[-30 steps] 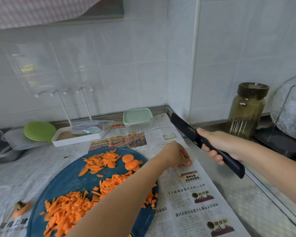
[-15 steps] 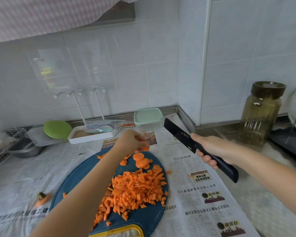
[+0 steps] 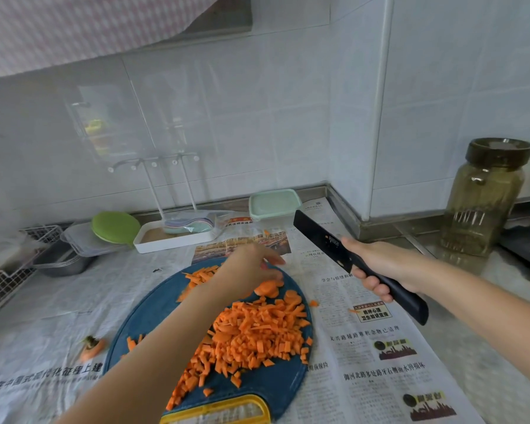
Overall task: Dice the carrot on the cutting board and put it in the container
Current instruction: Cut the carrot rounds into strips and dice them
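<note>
Carrot dice (image 3: 257,335) on board (image 3: 147,307), beside left hand (image 3: 251,270)

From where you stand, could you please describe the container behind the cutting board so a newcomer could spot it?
Find the wall corner. Just left of it, past the blue cutting board, stands the container. Unlike the white tray beside it, it has a mint-green lid.

Newspaper-covered counter (image 3: 487,362) under cutting board (image 3: 153,313)
</note>
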Tool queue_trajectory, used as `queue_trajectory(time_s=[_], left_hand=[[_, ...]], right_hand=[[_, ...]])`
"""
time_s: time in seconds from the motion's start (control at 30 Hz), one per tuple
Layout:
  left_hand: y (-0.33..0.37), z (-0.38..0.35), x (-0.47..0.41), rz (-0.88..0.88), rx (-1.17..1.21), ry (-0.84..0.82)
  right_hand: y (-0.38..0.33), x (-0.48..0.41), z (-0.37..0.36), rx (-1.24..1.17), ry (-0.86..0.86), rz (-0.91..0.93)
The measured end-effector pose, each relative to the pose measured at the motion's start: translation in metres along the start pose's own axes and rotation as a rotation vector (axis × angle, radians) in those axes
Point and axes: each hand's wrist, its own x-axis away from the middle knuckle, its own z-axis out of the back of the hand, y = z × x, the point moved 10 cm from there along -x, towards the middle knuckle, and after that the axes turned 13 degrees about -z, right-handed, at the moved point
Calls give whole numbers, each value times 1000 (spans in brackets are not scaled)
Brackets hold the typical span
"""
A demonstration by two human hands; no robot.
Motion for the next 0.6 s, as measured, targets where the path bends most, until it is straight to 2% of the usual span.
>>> queue_trajectory(time_s=[0.07, 0.13, 0.27, 0.6], left_hand=[[22, -23, -3, -116, 5, -155], [31, -35, -3, -161, -5, -222], [32, -41, -3, -142, 7, -258], [49, -41, -10, -177, -161, -311]], right_hand=[[2, 0, -1, -1, 0, -1], [3, -1, -1, -3, 0, -1], [5, -1, -1, -5, 2, -6], [0, 2, -9, 2, -18, 14]])
